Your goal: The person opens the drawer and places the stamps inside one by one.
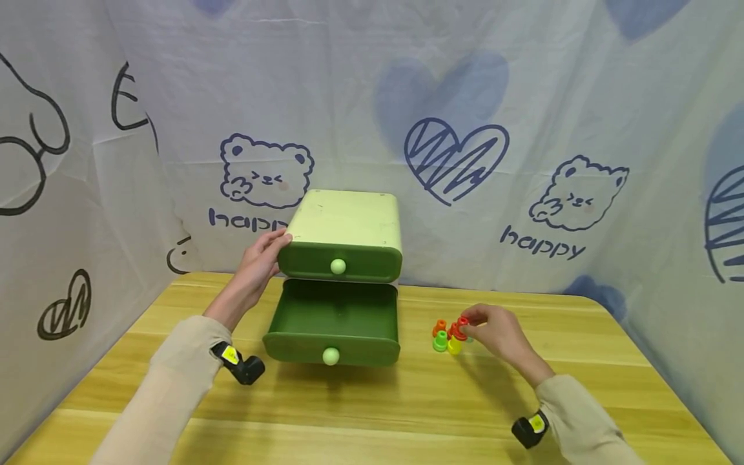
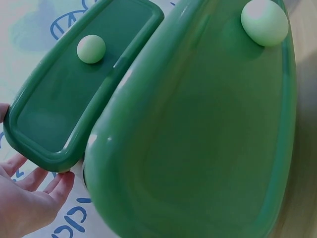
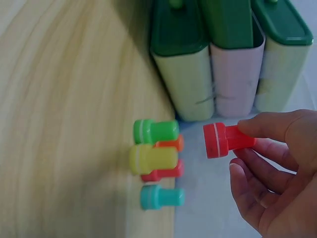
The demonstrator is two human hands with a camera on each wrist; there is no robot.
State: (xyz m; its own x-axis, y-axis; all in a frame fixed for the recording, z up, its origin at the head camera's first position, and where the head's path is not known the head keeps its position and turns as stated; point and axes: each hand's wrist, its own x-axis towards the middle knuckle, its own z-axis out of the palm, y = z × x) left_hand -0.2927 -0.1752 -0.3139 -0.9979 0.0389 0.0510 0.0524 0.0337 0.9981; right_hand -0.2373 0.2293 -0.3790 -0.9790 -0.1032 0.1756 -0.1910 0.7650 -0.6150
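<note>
One red piece, partly hidden by right grip.

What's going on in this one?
A person has both hands busy at a wooden table. The left hand holds the left side of a drawer unit at its top section. The right hand pinches a small red piece, with other small pieces in green, yellow, orange, red and turquoise close by. The top drawer is closed; the drawer below is pulled open.
</note>
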